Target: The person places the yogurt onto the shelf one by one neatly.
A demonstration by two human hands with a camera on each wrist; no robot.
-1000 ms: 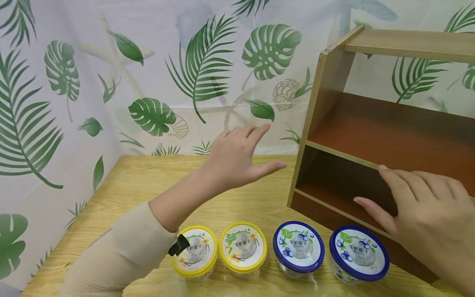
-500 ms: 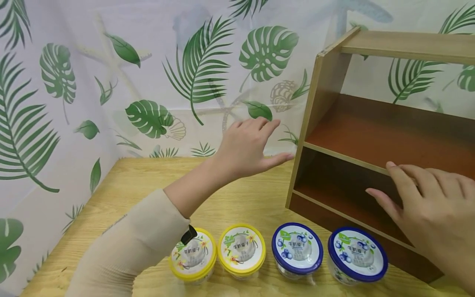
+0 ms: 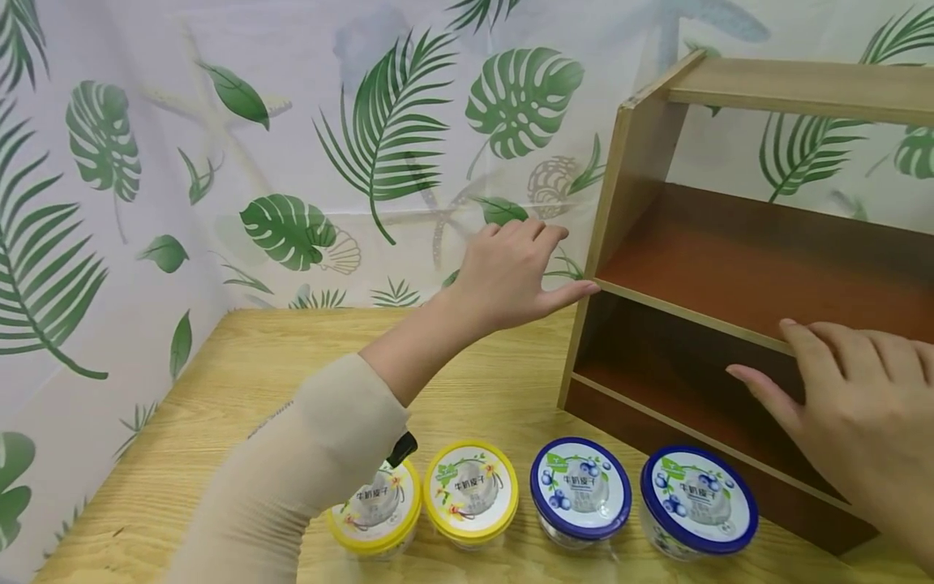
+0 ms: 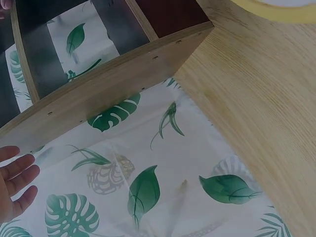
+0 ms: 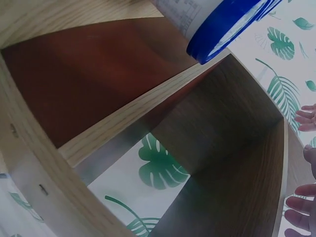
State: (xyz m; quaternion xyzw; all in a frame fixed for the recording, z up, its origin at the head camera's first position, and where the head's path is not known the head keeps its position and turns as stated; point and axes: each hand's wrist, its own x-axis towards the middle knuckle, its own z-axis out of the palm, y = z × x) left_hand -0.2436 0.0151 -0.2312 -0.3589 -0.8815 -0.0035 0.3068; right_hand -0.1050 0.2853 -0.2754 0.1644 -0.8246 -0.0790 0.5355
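My left hand [image 3: 514,272] is raised beside the left side of a wooden shelf unit [image 3: 657,304]. Its thumb points right and overlaps the unit's front edge in the head view; I cannot tell whether they touch. Relaxed fingers [image 4: 19,175] show at the left of the left wrist view. In front of the unit hovers my right hand [image 3: 868,397], thumb spread from the fingers, nothing in its grasp. Two yellow-lidded tubs, one [image 3: 470,491] clear and one [image 3: 375,511] partly under the left sleeve, stand left of two blue-lidded tubs [image 3: 580,491], all in a row.
The wood-grain table [image 3: 292,357] carries the tubs and the shelf unit. Behind it and at the left hangs a white leaf-print cloth [image 3: 409,268]. The unit's middle board [image 3: 766,276] and lower compartment [image 3: 657,341] face the tubs.
My left hand has moved right and slightly up, up to the unit's left edge. The right hand has shifted slightly right. The tubs stay in their row.
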